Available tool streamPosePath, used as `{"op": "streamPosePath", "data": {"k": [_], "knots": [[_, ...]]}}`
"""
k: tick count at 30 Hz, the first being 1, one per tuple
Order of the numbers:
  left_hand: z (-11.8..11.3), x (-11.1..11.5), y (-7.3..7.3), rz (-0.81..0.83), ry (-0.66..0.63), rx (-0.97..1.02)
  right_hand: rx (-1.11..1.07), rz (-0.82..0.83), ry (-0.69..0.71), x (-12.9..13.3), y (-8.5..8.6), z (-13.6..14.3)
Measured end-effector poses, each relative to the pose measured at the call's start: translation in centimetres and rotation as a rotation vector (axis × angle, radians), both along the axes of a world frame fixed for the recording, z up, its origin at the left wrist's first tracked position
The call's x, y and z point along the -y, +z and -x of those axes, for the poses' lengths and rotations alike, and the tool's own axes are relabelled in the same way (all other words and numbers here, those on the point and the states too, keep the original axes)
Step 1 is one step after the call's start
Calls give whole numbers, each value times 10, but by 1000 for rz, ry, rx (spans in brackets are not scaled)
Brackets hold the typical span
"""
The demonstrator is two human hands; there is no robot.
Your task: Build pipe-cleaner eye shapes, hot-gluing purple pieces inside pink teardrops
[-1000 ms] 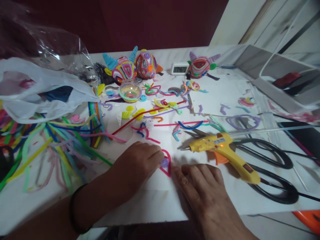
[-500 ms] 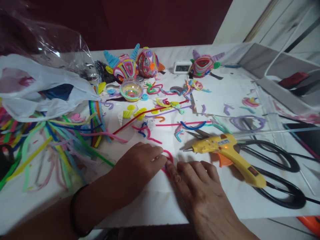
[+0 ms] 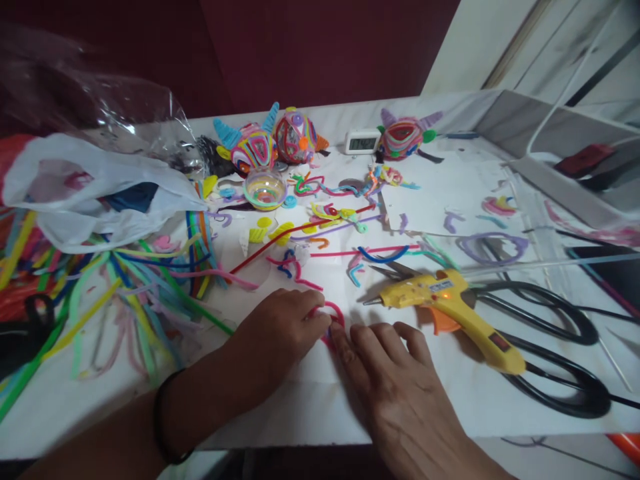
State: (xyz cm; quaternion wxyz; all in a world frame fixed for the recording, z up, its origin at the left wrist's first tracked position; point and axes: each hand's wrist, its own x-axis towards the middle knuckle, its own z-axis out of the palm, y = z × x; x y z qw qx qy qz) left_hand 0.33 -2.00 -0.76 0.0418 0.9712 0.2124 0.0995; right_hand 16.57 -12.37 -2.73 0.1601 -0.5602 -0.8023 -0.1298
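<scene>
A pink pipe cleaner (image 3: 336,309), bent into a curve, lies on white paper between my hands. My left hand (image 3: 280,330) is closed, its thumb and fingertips pinching the left part of the curve. From the other side my right hand (image 3: 395,380) presses its index finger onto the same pipe cleaner, the other fingers curled on the table. Where the fingertips meet, part of the pipe cleaner is hidden. Just right of my right hand lies a yellow glue gun (image 3: 455,307), its small light glowing orange, on top of large black-handled scissors (image 3: 555,393).
Loose pipe cleaners (image 3: 135,300) fan out at left beside a white plastic bag (image 3: 100,160). Decorated balls (image 3: 250,147), a clear bowl (image 3: 265,190) and a digital clock (image 3: 362,142) stand at the back. Bent pipe cleaner pieces (image 3: 385,253) litter the middle.
The camera view has shifted slightly, so the things at the back sit a little lower. Both hands keep almost the same place on the pink pipe cleaner.
</scene>
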Motion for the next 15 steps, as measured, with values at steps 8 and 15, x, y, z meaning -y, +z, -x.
{"op": "streamPosePath", "data": {"k": [8, 15], "knots": [[-3, -2, 8, 127, -17, -76, 21, -22, -20, 0, -4, 2], [-3, 1, 26, 100, 16, -38, 7, -26, -30, 0, -3, 3]]}}
